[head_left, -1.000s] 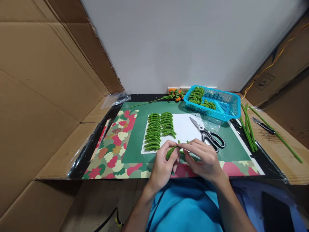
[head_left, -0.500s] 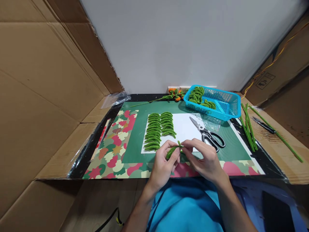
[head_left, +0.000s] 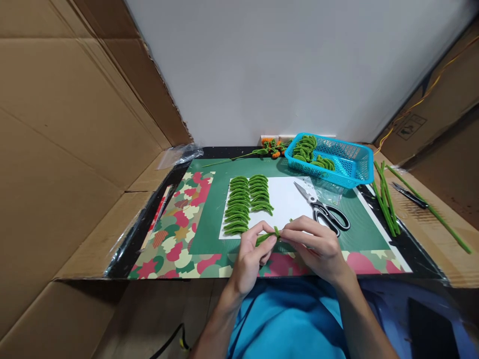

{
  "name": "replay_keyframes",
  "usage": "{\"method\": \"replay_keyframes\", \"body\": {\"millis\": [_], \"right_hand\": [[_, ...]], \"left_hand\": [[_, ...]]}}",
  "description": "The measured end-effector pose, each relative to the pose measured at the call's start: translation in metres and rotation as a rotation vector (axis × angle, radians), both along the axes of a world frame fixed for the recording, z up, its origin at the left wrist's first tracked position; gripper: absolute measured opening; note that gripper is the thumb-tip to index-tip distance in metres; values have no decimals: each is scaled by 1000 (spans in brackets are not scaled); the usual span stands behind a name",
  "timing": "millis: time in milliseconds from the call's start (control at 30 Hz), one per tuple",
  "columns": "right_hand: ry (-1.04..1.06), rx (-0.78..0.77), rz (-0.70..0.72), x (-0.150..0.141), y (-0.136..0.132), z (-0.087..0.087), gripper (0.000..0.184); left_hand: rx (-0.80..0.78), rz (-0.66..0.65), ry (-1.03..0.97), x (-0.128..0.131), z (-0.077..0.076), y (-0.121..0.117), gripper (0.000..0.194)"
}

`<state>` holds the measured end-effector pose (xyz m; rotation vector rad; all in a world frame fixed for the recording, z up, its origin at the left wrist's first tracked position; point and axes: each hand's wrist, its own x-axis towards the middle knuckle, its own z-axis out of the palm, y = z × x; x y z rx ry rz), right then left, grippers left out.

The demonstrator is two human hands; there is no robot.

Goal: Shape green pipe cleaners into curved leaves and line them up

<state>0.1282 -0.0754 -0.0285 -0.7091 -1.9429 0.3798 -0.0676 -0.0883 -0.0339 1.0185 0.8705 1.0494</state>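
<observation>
Between my hands is a bent piece of fuzzy green chenille stem (head_left: 264, 238). My left hand (head_left: 251, 258) pinches its left part between thumb and fingers. The fingertips of my right hand (head_left: 316, 245) are closed at its other end, close to the left thumb; a short green tip sticks up between them. My fingers hide much of the piece. Just beyond, on a white sheet (head_left: 283, 197), curved green chenille leaves lie in two columns, a longer left column (head_left: 237, 204) and a shorter right column (head_left: 260, 193). Scissors (head_left: 320, 207) rest partly on the sheet's right side.
A blue plastic basket (head_left: 354, 180) at the back right holds more green leaves (head_left: 305, 148). Orange flowers on a green stem (head_left: 275, 149) lie by the wall. Long green stems (head_left: 386, 202) and a dark-handled tool (head_left: 409, 194) are at the right. Cardboard stands on both sides.
My hands stay together at the same spot. The green piece has turned a little, and my right fingers have shifted along it. The leaves, scissors and basket have not moved.
</observation>
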Motion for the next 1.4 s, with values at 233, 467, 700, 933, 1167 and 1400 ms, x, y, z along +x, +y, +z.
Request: {"method": "replay_keyframes", "body": {"millis": [233, 467, 700, 933, 1167, 1400], "right_hand": [[-93, 52, -4, 2, -1, 1, 31], [-71, 45, -30, -2, -3, 1, 32], [-31, 17, -60, -8, -2, 3, 24], [-98, 45, -142, -10, -5, -5, 28], [-98, 65, -142, -9, -3, -2, 25], [-128, 80, -118, -4, -4, -7, 40]], "left_hand": [[-36, -51, -3, -4, -3, 0, 28], [-43, -120, 4, -5, -2, 3, 31], [44, -85, 68, -1, 2, 2, 31], [65, -87, 59, 1, 3, 3, 29], [0, -67, -47, 2, 3, 4, 32], [-6, 5, -21, 5, 2, 4, 29]]}}
